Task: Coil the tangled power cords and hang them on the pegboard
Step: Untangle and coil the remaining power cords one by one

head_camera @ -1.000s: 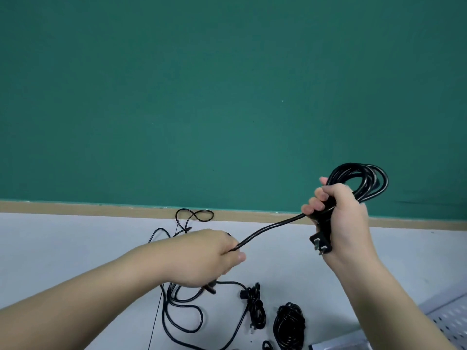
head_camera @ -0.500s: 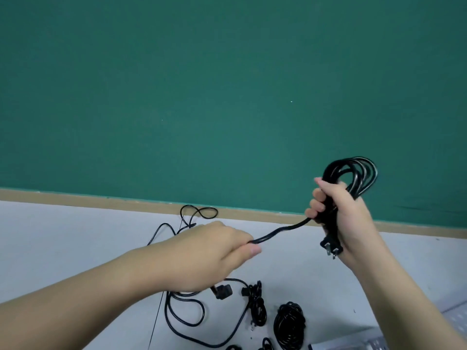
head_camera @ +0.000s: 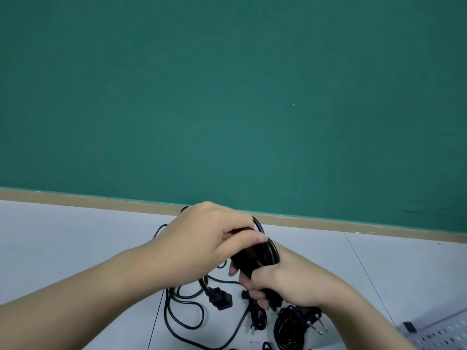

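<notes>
Both hands meet over the white floor [head_camera: 63,248], close to the green wall [head_camera: 227,97]. The right hand [head_camera: 285,281] has its fingers curled tight around a black coil [head_camera: 255,256] of cord and holds it up off the floor. A plug [head_camera: 313,318] with two metal pins sticks out below that hand. The left hand [head_camera: 204,238] is on top of the coil, its thumb and fingers curled over the cord and pressing it down onto the loops. A black end piece [head_camera: 219,298] hangs just under the left wrist. On the floor under the hands lie loose cords [head_camera: 184,322] in big loops. A small tied bundle [head_camera: 257,317] lies next to them, and a round bundle [head_camera: 288,329] lies right of that. The pegboard [head_camera: 439,334], grey with little holes, lies flat at the bottom right corner, apart from the cords.
</notes>
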Tool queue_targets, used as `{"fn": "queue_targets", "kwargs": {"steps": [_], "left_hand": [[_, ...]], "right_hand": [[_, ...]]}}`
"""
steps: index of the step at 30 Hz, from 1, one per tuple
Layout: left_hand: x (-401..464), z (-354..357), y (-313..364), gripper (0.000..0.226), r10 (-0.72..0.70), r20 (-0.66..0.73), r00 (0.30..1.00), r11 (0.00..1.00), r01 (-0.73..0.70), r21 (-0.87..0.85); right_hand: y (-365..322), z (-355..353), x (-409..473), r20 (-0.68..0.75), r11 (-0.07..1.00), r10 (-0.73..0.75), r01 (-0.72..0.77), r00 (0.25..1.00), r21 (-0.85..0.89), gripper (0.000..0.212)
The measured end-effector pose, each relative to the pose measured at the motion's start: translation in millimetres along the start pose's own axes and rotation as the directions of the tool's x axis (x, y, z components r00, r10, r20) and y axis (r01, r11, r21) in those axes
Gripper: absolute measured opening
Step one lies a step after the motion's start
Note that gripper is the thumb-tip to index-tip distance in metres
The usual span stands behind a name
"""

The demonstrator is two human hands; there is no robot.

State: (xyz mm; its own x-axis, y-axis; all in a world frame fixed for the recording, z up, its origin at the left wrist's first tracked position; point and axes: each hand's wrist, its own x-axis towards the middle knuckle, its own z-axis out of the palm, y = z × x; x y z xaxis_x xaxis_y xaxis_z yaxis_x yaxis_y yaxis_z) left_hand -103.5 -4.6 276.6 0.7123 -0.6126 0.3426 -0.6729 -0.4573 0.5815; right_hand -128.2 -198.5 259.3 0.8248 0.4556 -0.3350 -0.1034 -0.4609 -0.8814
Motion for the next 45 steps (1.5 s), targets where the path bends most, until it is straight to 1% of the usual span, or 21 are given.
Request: {"fn": "queue_targets", "kwargs": {"steps": [2,5,7,10,13,15,17,19,21,25,29,31,32,34,36,38,40,41,42,43,45], "left_hand": [[0,-7,-4,0.031,-0.020,-0.029,0.999,0.999,0.018,-0.046],[2,-16,-8,0.033,-0.034,0.007,0.999,0.998,0.034,-0.050],[2,-15,-9,0.033,-0.031,0.030,0.999,0.999,0.030,0.010],[3,-12,-9,0.032,-0.077,-0.033,0.996,0.996,0.079,0.051],[7,-15,-8,0.050,-0.151,-0.051,0.987,0.988,0.151,0.006],[6,-18,-11,0.056,-0.209,0.061,0.976,0.978,0.208,0.020],[0,-19,-19,0.054,-0.258,0.210,0.943,0.961,0.228,0.157],[-5,-17,-24,0.052,-0.296,0.291,0.910,0.937,0.218,0.273],[-6,-13,-25,0.047,-0.327,0.278,0.903,0.929,0.254,0.268],[-1,-8,-22,0.029,-0.357,0.226,0.906,0.934,0.343,0.098],[4,-5,-23,0.043,-0.233,0.186,0.954,0.965,0.251,-0.078],[4,0,-17,0.024,-0.183,0.261,0.948,0.938,0.248,-0.242],[3,1,-14,0.012,-0.192,0.306,0.933,0.896,0.293,-0.332],[2,4,-12,0.018,-0.213,0.330,0.920,0.824,0.351,-0.445],[3,5,-11,0.030,-0.236,0.287,0.929,0.746,0.362,-0.558],[6,4,-10,0.032,-0.304,0.214,0.928,0.599,0.361,-0.715],[11,1,-10,0.030,-0.428,0.163,0.889,0.434,0.360,-0.826],[13,0,-11,0.029,-0.482,0.136,0.866,0.417,0.363,-0.833],[13,-3,-14,0.028,-0.524,0.103,0.846,0.461,0.383,-0.800],[13,-6,-18,0.028,-0.548,0.061,0.835,0.551,0.414,-0.725],[12,-10,-24,0.028,-0.517,-0.022,0.856,0.756,0.445,-0.480]], "right_hand": [[-2,-2,-1,0.068,0.979,-0.051,0.036,0.996,0.201,0.038],[-3,-6,0,0.112,0.881,-0.167,0.098,0.980,0.463,0.044],[0,-9,3,0.140,0.796,-0.183,0.063,0.973,0.602,0.048],[-1,-15,6,0.150,0.660,-0.211,0.027,0.966,0.751,0.044],[-3,-25,6,0.033,0.578,-0.237,0.114,0.971,0.808,0.039],[-7,-36,5,-0.073,0.514,-0.245,0.193,0.967,0.836,0.043],[-11,-50,0,-0.217,0.416,-0.223,0.294,0.950,0.861,0.040],[-14,-61,-5,-0.348,0.338,-0.154,0.380,0.925,0.861,0.036],[-14,-63,-5,-0.378,0.341,-0.109,0.392,0.919,0.854,0.038],[-5,-44,9,-0.253,0.372,-0.160,0.296,0.954,0.880,0.041],[-5,-27,14,-0.099,0.469,-0.274,0.222,0.957,0.855,0.044],[-9,-22,14,-0.143,0.480,-0.269,0.262,0.952,0.838,0.047],[-10,-21,15,-0.184,0.474,-0.246,0.284,0.952,0.833,0.047],[-10,-23,17,-0.264,0.470,-0.177,0.317,0.948,0.823,0.044],[-10,-26,19,-0.326,0.475,-0.123,0.344,0.937,0.810,0.044],[-10,-26,19,-0.371,0.501,-0.091,0.365,0.924,0.785,0.046],[-10,-24,19,-0.395,0.543,-0.093,0.379,0.914,0.749,0.046],[-9,-23,18,-0.401,0.557,-0.106,0.389,0.910,0.734,0.046],[-7,-22,18,-0.409,0.570,-0.113,0.396,0.905,0.720,0.044],[-4,-22,19,-0.420,0.591,-0.107,0.398,0.901,0.702,0.042],[1,-23,20,-0.446,0.652,-0.093,0.393,0.890,0.649,0.037]]}}
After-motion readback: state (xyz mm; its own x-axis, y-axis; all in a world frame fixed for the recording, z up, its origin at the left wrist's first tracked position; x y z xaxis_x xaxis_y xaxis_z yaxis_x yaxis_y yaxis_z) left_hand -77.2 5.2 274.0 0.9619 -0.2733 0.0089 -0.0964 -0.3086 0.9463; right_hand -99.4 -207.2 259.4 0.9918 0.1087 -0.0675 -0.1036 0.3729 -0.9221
